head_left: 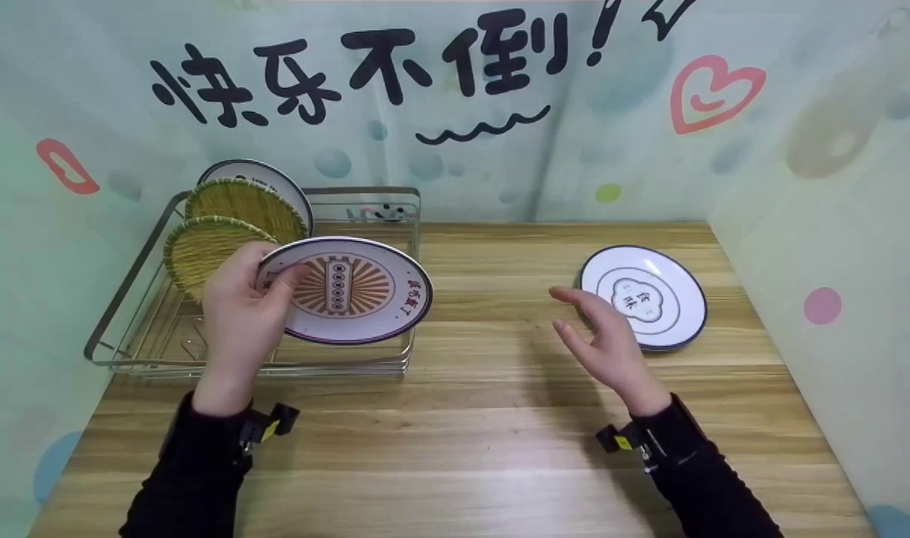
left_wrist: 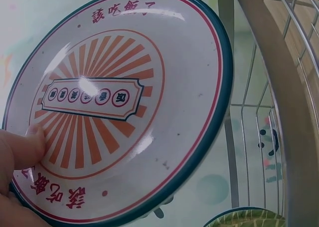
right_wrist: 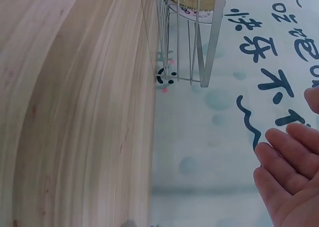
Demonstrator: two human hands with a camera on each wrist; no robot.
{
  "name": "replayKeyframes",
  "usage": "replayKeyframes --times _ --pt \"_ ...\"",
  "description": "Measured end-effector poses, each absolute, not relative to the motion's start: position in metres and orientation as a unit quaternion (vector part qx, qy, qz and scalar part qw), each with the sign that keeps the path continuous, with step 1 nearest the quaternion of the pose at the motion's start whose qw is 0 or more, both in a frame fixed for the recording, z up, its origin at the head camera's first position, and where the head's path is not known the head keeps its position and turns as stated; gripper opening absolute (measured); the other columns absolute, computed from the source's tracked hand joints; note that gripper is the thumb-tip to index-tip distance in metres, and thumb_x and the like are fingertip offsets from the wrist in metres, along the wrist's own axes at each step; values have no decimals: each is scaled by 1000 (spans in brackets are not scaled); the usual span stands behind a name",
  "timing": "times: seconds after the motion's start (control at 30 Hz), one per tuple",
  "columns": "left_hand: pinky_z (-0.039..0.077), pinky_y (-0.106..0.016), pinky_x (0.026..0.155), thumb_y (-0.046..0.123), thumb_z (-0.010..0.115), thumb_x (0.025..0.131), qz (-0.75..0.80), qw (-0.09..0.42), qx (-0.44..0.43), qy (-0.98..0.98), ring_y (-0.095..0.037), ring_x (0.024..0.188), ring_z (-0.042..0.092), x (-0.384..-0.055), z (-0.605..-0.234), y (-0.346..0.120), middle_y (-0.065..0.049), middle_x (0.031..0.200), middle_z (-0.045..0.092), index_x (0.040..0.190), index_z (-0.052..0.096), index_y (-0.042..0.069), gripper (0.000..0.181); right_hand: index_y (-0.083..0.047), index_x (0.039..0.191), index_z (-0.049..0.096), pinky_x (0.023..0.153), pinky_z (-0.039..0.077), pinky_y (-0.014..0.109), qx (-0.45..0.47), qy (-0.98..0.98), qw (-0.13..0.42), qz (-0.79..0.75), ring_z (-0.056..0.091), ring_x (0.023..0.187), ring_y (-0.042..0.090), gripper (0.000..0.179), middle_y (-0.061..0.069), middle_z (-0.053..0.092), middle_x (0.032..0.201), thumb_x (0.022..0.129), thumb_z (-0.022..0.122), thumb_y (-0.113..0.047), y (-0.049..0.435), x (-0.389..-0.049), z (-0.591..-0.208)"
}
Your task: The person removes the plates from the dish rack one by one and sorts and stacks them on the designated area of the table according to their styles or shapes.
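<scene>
My left hand (head_left: 244,317) pinches the left edge of a white plate (head_left: 406,299) with an orange sunburst print and dark rim, thumb on its face. The plate is tilted above the front of a wire dish rack (head_left: 418,205). In the left wrist view the same plate (left_wrist: 194,87) fills most of the picture, with the thumb (left_wrist: 27,149) on its printed face. My right hand (head_left: 608,344) holds nothing, its fingers extended. It overlaps the lower left edge of a white plate (head_left: 679,299) with a blue rim and a flower-shaped emblem.
Two round woven trays (head_left: 201,250) and another white plate (head_left: 287,190) stand upright at the rack's left side. Behind the wooden table (head_left: 492,463) hangs a printed backdrop (head_left: 485,172), with side panels at left and right.
</scene>
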State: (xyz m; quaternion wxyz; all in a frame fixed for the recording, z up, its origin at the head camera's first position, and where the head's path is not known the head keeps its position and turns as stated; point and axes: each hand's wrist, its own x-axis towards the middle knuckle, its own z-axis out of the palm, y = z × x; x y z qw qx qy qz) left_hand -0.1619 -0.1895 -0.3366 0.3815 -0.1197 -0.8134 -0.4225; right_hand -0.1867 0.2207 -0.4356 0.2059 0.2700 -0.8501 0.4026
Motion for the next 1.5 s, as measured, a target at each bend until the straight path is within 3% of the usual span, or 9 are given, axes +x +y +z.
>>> replayKeyframes --times 0.17,0.47,1.1,1.5 --pt "49 -15 71 2 80 80 -432 373 -136 -810 -13 77 63 -164 -339 -184 -9 85 72 89 68 -3 16 1 130 60 104 43 35 285 -845 217 397 57 121 28 40 11 64 129 91 69 -5 213 -185 -435" --pt "52 -15 70 -1 79 81 -445 356 -153 -807 -14 76 66 -165 -341 -173 -9 87 73 90 68 -4 15 2 132 57 104 44 31 326 -820 228 412 58 119 27 45 10 64 130 89 70 -2 197 -183 -436" --pt "57 -22 72 -2 77 82 -506 321 -174 -782 -16 80 69 -166 -344 -146 -7 91 74 94 68 -4 15 5 131 56 103 47 34 385 -779 218 443 61 115 30 48 14 63 129 86 71 1 162 -173 -427" --pt "58 -25 70 -3 76 82 -515 288 -184 -786 -19 80 68 -165 -346 -125 -8 91 72 93 68 -3 14 6 126 58 95 53 33 375 -756 196 499 66 105 27 41 14 67 115 87 69 8 149 -166 -422"
